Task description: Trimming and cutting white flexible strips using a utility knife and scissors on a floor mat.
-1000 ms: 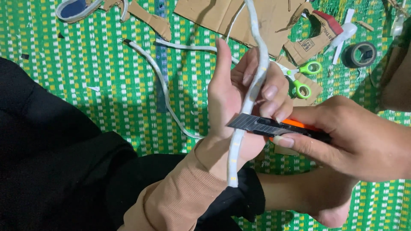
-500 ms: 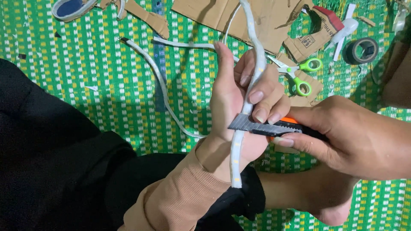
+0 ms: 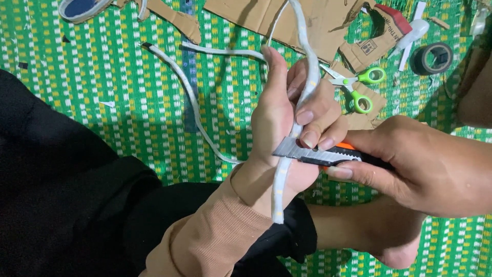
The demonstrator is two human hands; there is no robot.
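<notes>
Two hands worked over green woven mat (image 3: 128,102). Left hand (image 3: 292,123) curled shut around white strip (image 3: 302,97), fingertips pressing strip against palm, thumb extended upward. Strip ran from cardboard scraps (image 3: 318,20) down through fist, loose end hanging past wrist. Right hand (image 3: 420,164) gripped orange utility knife (image 3: 328,153) tightly, blade laid across strip just below left fingers. Green scissors (image 3: 359,87) lay near, tape roll (image 3: 433,57) farther right.

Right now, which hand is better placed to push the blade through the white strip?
Right. The right hand grips the orange-and-black utility knife, its blade lying across the white flexible strip. The left hand is busy pinching that strip taut, so it should probably keep holding.
</notes>
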